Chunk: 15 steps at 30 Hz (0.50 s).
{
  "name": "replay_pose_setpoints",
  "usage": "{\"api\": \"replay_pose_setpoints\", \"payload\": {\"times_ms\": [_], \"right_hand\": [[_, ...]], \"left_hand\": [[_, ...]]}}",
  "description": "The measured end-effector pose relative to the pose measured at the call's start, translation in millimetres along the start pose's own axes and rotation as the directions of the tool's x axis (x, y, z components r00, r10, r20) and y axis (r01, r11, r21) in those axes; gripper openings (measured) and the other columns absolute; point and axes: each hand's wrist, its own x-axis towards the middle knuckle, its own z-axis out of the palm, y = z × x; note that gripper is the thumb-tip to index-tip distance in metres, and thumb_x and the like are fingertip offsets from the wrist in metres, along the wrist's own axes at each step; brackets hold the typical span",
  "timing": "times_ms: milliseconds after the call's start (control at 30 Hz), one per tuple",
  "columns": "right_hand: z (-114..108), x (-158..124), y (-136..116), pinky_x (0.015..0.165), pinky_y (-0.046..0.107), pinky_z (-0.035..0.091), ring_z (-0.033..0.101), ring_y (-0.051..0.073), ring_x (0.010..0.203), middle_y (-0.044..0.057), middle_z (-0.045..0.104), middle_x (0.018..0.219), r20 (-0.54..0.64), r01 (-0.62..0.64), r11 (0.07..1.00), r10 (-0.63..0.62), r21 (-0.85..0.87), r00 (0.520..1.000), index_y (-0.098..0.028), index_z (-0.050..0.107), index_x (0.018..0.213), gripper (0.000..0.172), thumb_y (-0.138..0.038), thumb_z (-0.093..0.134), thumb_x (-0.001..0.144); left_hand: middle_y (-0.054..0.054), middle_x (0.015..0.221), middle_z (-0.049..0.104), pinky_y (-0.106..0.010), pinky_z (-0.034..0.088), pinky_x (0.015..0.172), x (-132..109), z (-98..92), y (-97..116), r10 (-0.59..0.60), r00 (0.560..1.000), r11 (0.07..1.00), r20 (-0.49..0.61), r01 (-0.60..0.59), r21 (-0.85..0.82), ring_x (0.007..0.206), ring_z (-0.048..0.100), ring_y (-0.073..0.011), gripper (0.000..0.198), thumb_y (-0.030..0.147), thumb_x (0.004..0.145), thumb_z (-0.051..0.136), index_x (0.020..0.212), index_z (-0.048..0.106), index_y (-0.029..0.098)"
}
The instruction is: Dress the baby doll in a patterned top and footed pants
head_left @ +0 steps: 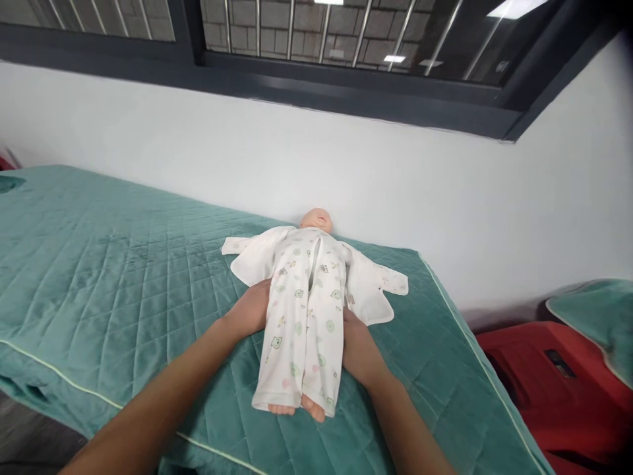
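A baby doll lies on its back on a bed, its head point(316, 220) close to the wall. It wears white printed trousers point(299, 330), and its bare toes point(313, 408) show at the cuffs. A white top point(368, 284) is spread out to both sides beneath it, sleeves stretched wide. My left hand point(252, 308) touches the left side of the trousers at hip height, its fingertips hidden behind the cloth. Against the right side of the trousers, lower than the sleeve, rests my right hand point(360, 346). Its fingers are mostly tucked out of sight, so I cannot tell whether they grip.
Green quilted bedding point(148, 284) with pale piping covers the bed. Behind it rises a white wall point(198, 152) under a dark-framed window point(346, 92) with metal bars. Past the bed's right edge stands a red plastic object point(564, 389), with green cloth point(598, 316) over part of it.
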Motion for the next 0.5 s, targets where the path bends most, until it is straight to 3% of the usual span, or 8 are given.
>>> {"api": "replay_pose_setpoints", "payload": {"times_ms": [133, 300, 500], "right_hand": [[1, 0, 1, 0.091, 0.037, 0.052, 0.061, 0.024, 0.105, 0.009, 0.065, 0.113, -0.003, 0.006, 0.999, -0.006, -0.038, 1.0, -0.024, 0.073, 0.11, 0.034, -0.011, 0.055, 0.085], [0, -2, 3, 0.092, 0.038, 0.05, 0.059, 0.024, 0.106, 0.008, 0.066, 0.11, -0.028, -0.006, 0.999, 0.004, -0.048, 1.0, -0.024, 0.074, 0.107, 0.033, -0.01, 0.053, 0.086], [-5, -10, -1, 0.087, 0.037, 0.049, 0.058, 0.022, 0.098, 0.006, 0.066, 0.104, -0.02, -0.003, 1.0, 0.002, -0.028, 1.0, -0.024, 0.073, 0.099, 0.027, -0.011, 0.052, 0.089]], "left_hand": [[-0.011, 0.109, 0.072, -0.04, 0.051, 0.092, -8, 0.7, -5, 0.02, 0.998, 0.994, -0.06, -0.014, 0.107, 0.104, 0.065, -0.0291, 0.023, 0.024, 0.086, 0.055, 0.101, 0.071, 0.019], [-0.008, 0.109, 0.074, -0.043, 0.04, 0.112, -31, 1.2, -9, 0.125, 0.982, 0.98, -0.142, -0.101, 0.169, 0.113, 0.064, -0.0243, 0.027, 0.018, 0.089, 0.05, 0.104, 0.073, 0.021], [-0.006, 0.112, 0.074, -0.044, 0.039, 0.113, -43, 1.4, -2, 0.048, 0.989, 0.99, -0.137, -0.029, 0.141, 0.117, 0.062, -0.0223, 0.03, 0.015, 0.089, 0.048, 0.102, 0.074, 0.023]]}}
